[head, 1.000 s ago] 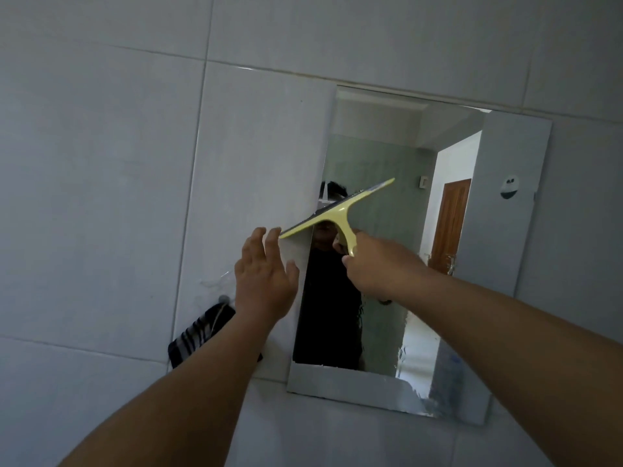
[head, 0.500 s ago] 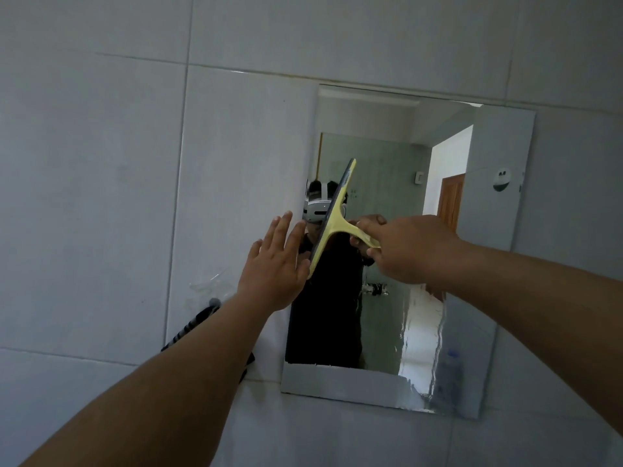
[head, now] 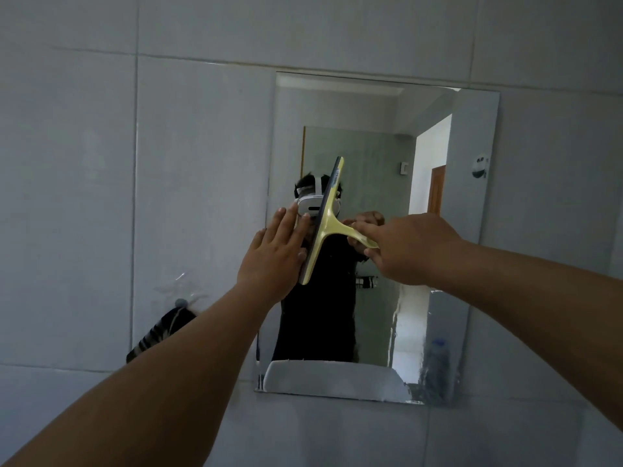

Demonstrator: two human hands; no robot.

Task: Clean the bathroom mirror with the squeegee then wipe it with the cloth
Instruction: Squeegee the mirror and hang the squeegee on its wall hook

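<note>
The right hand [head: 414,247] pinches the handle of the yellow squeegee [head: 325,224] at centre frame; the left hand [head: 276,254], fingers spread flat, rests against the blade's left edge. The blade stands near upright against the mirror [head: 377,156], so a sideways pull looks likely. A striped cloth [head: 158,332] hangs lower left.

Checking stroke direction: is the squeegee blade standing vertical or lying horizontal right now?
Near vertical, leaning slightly right at the top. The squeegee blade runs top to bottom, its handle pointing sideways into the right hand.
</note>
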